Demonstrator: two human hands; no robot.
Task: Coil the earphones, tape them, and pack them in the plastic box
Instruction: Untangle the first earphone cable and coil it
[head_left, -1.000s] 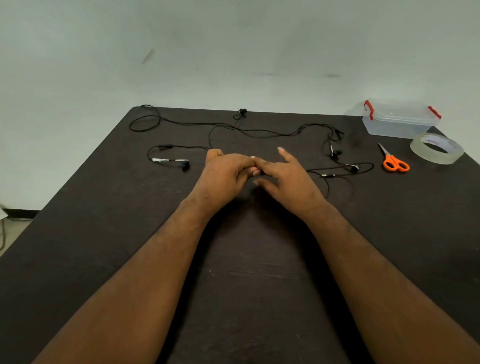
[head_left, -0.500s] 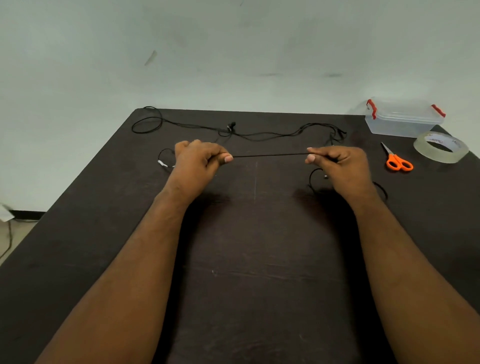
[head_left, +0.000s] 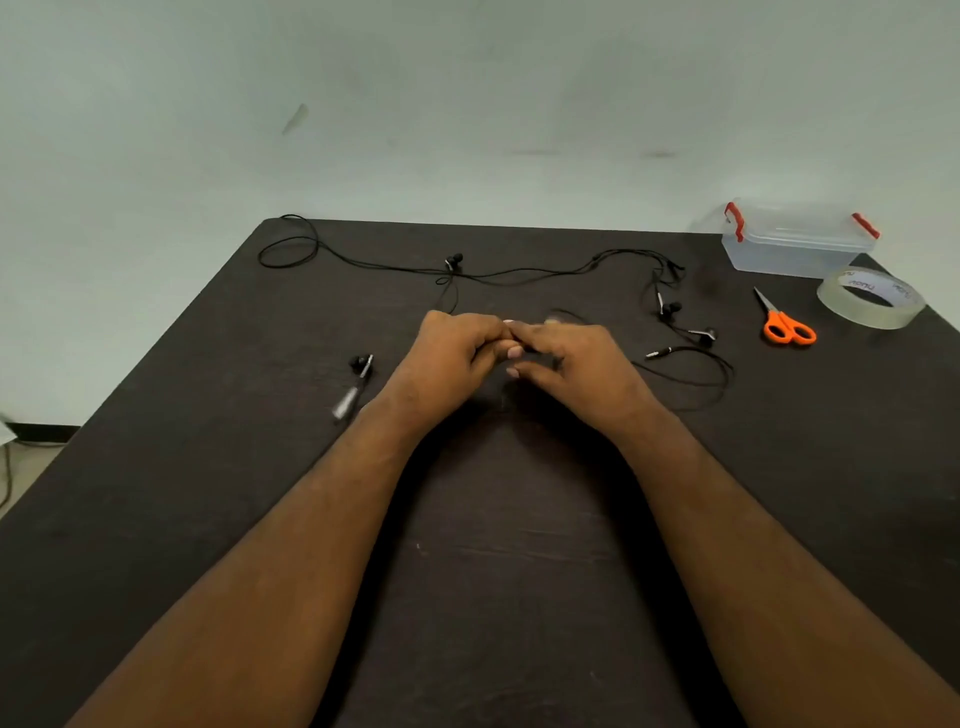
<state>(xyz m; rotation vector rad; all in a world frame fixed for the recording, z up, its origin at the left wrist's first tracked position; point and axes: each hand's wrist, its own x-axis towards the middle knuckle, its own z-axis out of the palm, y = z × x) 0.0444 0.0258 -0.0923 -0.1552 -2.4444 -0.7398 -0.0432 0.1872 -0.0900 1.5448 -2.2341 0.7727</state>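
My left hand (head_left: 452, 358) and my right hand (head_left: 571, 364) meet fingertip to fingertip over the middle of the dark table (head_left: 208, 467), both pinched on a thin black earphone cable (head_left: 563, 313) that loops, blurred, just above the right hand. An earbud with its plug (head_left: 358, 379) lies left of my left hand. More black cable (head_left: 363, 262) runs across the far part of the table, with earbuds (head_left: 672, 307) and a jack (head_left: 657, 354) at the right. The clear plastic box with red clips (head_left: 795, 244) stands shut at the far right corner.
Orange-handled scissors (head_left: 784, 322) lie right of the cables. A roll of clear tape (head_left: 870, 299) sits near the table's right edge, in front of the box. A pale wall rises behind the table.
My hands, stretched apart with cable taut between them half a second ago, have come back together at the centre. The left earbud end has slid nearer to me.
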